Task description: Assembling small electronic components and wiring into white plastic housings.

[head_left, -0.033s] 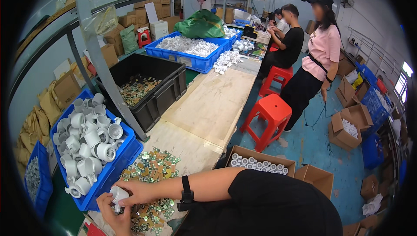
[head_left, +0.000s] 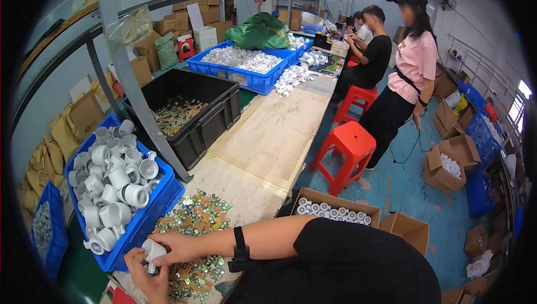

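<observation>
In the head view, at about half past seven, I have both hands on one white cup-shaped plastic housing (head_left: pixel 153 250) above the bench (head_left: pixel 254 142): the left hand's (head_left: pixel 148 277) fingers curl round its near side, the right hand's (head_left: pixel 178 247) fingers grip its upper side. From it, small circuit boards (head_left: pixel 193 214) spread toward one o'clock; a blue crate (head_left: pixel 152 215) of similar housings sits toward eleven.

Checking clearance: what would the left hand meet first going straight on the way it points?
The left hand would probably meet the near wall of the blue rectangular plastic crate; exact depth is unclear.
</observation>
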Available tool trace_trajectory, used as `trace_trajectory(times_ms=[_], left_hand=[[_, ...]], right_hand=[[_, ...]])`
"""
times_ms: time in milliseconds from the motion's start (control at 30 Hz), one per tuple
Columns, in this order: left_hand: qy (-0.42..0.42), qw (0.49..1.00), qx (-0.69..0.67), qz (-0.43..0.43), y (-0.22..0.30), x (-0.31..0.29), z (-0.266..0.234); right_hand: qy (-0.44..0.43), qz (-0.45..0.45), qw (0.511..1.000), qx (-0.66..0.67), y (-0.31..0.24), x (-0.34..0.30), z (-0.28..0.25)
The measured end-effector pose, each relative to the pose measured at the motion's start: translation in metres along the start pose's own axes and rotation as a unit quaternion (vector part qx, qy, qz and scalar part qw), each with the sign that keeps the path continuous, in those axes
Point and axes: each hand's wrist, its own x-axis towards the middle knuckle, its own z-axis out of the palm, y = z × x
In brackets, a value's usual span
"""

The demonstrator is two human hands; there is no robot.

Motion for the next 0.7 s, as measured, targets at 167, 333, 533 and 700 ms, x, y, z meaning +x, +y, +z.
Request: trace_trajectory(times_ms=[167,333,533,700], left_hand=[[-0.021,0.995,0.047,0.083,0.016,0.011,-0.006],[-0.100,0.994,-0.039,-0.028,0.015,0.005,-0.011],[-0.048,0.999,0.020,-0.002,0.018,0.008,-0.008],[-0.041,0.995,0.068,0.058,0.015,0.014,-0.007]], right_hand=[[0.058,0.050,0.992,0.100,-0.002,0.006,-0.011],[0.090,0.002,0.986,0.141,0.006,0.010,-0.015],[0.034,-0.012,0.994,0.099,0.008,0.012,-0.014],[0.051,-0.022,0.989,0.139,-0.006,0.008,-0.008]])
